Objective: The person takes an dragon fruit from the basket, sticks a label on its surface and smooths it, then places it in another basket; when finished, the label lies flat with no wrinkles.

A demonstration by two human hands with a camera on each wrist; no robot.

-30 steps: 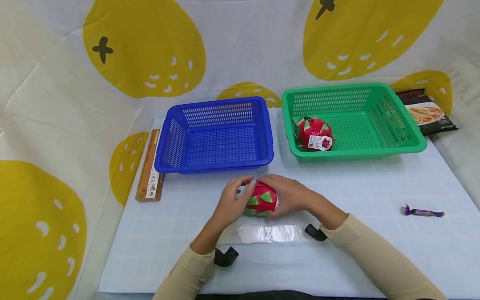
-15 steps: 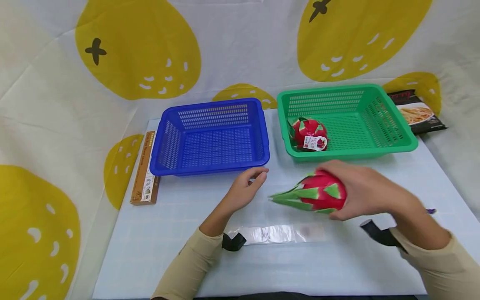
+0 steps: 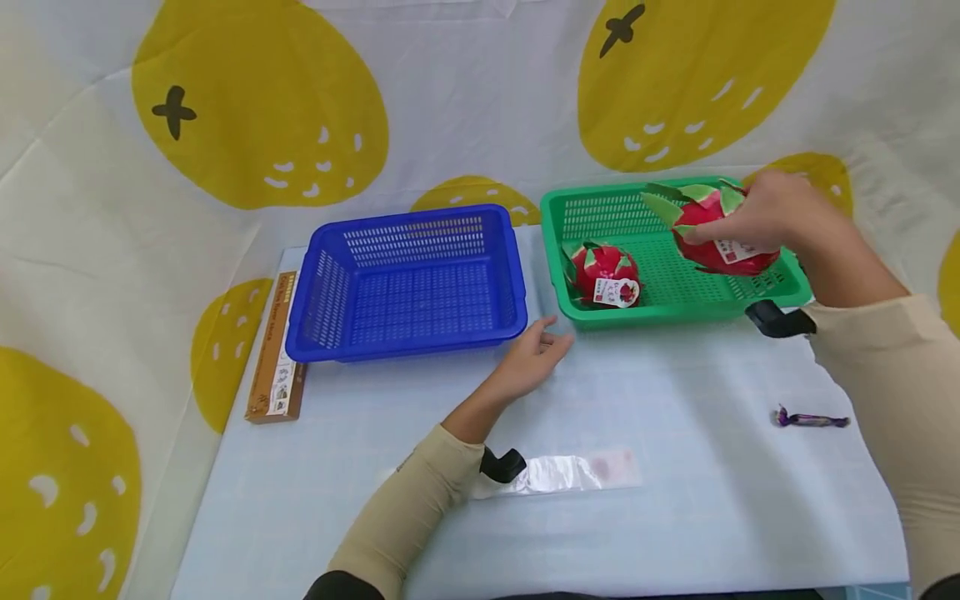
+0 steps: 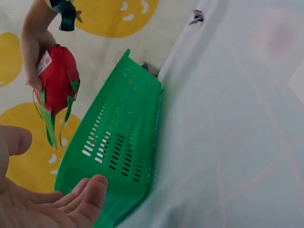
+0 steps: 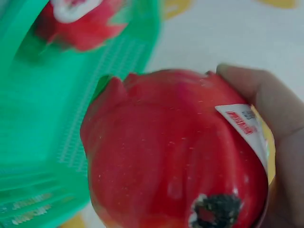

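Observation:
My right hand [image 3: 780, 212] grips a red dragon fruit [image 3: 705, 221] with green leafy scales and a white label, held up over the right part of the green basket [image 3: 675, 315]. From the right wrist view, the held dragon fruit [image 5: 171, 152] fills the middle, with fingers along its right side. A second labelled dragon fruit [image 3: 603, 267] lies in the basket's left end. My left hand [image 3: 534, 357] holds nothing; its fingers are loosely bent, near the front corners of the blue basket and the green one.
A blue basket [image 3: 412, 343] stands left of the green one, with a brown box [image 3: 276, 358] along its left side. A clear plastic wrapper [image 3: 577, 473] lies at the front of the table. A purple-wrapped candy [image 3: 813, 419] is at the right.
The right hand has carried the dragon fruit from the table's middle to the right and up over the green basket. The left hand has let go of the fruit and moved slightly right.

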